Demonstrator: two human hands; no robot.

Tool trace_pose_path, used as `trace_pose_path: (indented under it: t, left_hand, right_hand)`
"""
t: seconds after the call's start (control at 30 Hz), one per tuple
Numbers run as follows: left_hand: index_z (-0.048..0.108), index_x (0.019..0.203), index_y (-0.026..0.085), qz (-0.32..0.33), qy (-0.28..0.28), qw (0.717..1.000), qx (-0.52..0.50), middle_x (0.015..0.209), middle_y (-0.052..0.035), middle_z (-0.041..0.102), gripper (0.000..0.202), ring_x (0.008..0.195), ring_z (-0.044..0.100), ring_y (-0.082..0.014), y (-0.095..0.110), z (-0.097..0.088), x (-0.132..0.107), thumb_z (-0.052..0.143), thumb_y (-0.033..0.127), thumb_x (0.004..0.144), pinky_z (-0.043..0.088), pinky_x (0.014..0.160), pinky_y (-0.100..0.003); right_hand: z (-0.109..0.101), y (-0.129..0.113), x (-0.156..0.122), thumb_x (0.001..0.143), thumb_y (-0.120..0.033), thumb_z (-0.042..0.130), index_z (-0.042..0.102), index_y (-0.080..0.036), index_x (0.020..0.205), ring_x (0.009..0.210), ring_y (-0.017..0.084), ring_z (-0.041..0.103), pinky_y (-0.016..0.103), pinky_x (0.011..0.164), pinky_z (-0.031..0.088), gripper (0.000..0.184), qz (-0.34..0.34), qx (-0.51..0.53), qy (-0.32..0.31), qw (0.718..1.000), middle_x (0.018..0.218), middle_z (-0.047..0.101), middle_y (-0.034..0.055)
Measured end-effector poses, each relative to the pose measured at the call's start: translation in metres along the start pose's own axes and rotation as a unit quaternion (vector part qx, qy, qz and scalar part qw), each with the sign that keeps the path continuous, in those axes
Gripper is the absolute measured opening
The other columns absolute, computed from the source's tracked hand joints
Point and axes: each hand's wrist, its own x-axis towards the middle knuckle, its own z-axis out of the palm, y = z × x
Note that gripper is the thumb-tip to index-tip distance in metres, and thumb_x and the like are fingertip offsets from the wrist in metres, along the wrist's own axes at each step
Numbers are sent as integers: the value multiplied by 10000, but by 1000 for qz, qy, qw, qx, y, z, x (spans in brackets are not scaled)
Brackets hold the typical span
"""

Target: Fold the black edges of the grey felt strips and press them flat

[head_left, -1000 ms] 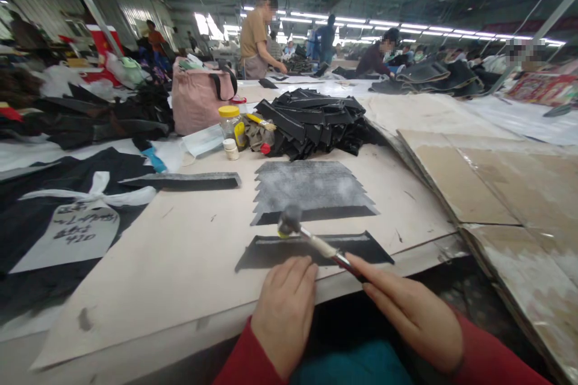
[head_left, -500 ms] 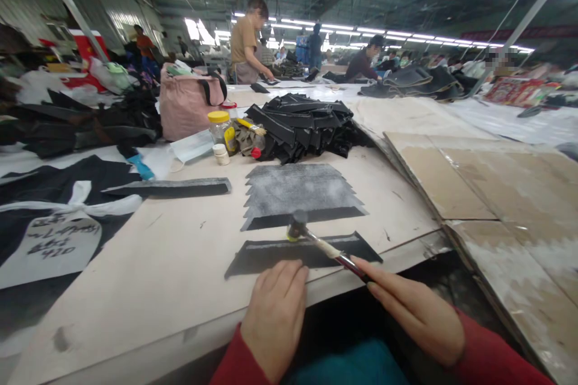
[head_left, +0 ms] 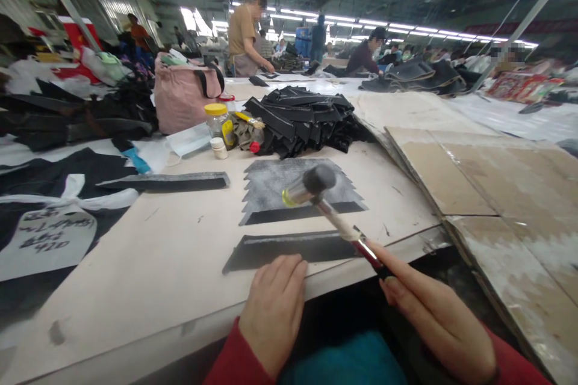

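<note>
In the head view, my right hand grips the handle of a mallet with a dark, rounded head and a yellow-green opposite face. Slightly blurred, the mallet head is raised over the work area. A black strip with slanted ends and a pale line along its far edge lies near the table's front edge. My left hand rests on its near edge, fingers laid flat and close together. Just beyond is a stack of overlapping strips with whitish-grey faces, partly hidden by the mallet.
A heap of black pieces lies farther back, beside a yellow-lidded jar, a small white bottle and a pink bag. One long strip lies left. Cardboard sheets cover the right side. Co-workers stand across the tables.
The mallet has risen off the near black strip, its head now higher and slightly right. My right hand has moved right and slightly down with it. My left hand stays on the strip.
</note>
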Motion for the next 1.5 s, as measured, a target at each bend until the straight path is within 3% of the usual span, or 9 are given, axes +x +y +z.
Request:
trace_pose_path:
  t: [0.07, 0.23, 0.43, 0.6, 0.8, 1.03, 1.27, 1.4, 1.5]
  left_hand:
    - [531, 1070, 201, -2, -10, 1000, 0, 1084, -33, 567, 307, 991, 482, -204, 0, -1, 0, 386, 147, 805, 390, 839, -372]
    - [536, 1057, 188, -4, -7, 1000, -4, 1074, -35, 573, 296, 988, 481, -209, 1, -1, -1, 385, 144, 806, 387, 842, -378]
    - [518, 1078, 199, -15, -18, 1000, -15, 1097, -23, 560, 304, 1003, 468, -214, 1, 0, -2, 407, 149, 799, 379, 848, -392]
    - [525, 1069, 189, -17, -20, 1000, -16, 1091, -33, 562, 301, 1004, 467, -212, 1, -1, 0, 400, 142, 799, 374, 850, -385]
    - [511, 1081, 219, -32, -29, 999, -16, 1123, -12, 548, 300, 1025, 457, -210, 2, -1, -2, 415, 163, 802, 358, 854, -390]
    - [530, 1051, 200, -28, -6, 999, -20, 1099, -28, 562, 281, 1011, 475, -202, 5, -5, -2, 394, 157, 809, 372, 829, -379]
    - [539, 1059, 191, -22, 29, 999, -4, 1106, -40, 564, 293, 1004, 485, -198, -5, -23, -17, 416, 156, 794, 390, 852, -357]
    - [539, 1066, 184, -39, 25, 999, 27, 1098, -47, 569, 291, 999, 489, -205, -9, -23, -25, 409, 176, 805, 393, 844, -361]
    - [549, 1056, 182, -32, 29, 998, 42, 1053, -46, 592, 283, 964, 507, -201, -10, -20, -26, 407, 189, 811, 394, 829, -354]
  right_hand:
    - [4, -2, 2, 856, -249, 318, 364, -230, 1274, 1012, 165, 534, 291, 869, 436, 422, -23, -15, 3, 1000, 1181, 521, 41]
    - [11, 0, 9, 853, -243, 327, 421, -228, 1238, 995, 165, 546, 285, 851, 452, 396, -38, -46, -75, 995, 1109, 576, 35]
    - [5, -9, 14, 864, -248, 302, 336, -231, 1289, 1080, 165, 481, 263, 858, 445, 427, -66, -45, -1, 997, 1210, 495, 34]
    - [21, -6, 18, 855, -235, 325, 423, -216, 1237, 991, 168, 548, 300, 861, 445, 395, -51, -41, -89, 994, 1110, 575, 43]
    - [11, -16, 18, 867, -245, 300, 336, -232, 1289, 1031, 153, 521, 261, 865, 440, 424, -53, -1, -36, 998, 1168, 533, 30]
    - [31, 3, 15, 856, -253, 325, 410, -204, 1245, 1036, 160, 518, 302, 890, 422, 401, -41, -8, -112, 993, 1145, 550, 45]
    - [20, -27, 25, 861, -238, 329, 379, -224, 1265, 1043, 152, 511, 262, 868, 436, 407, -91, 30, -82, 992, 1177, 526, 40]
    - [33, -34, 31, 861, -231, 315, 340, -231, 1289, 961, 168, 561, 268, 801, 471, 429, -122, -2, -85, 989, 1090, 583, 64]
    - [43, -34, 37, 855, -236, 331, 399, -249, 1254, 845, 169, 605, 268, 741, 488, 405, -120, -45, -122, 984, 964, 636, 54]
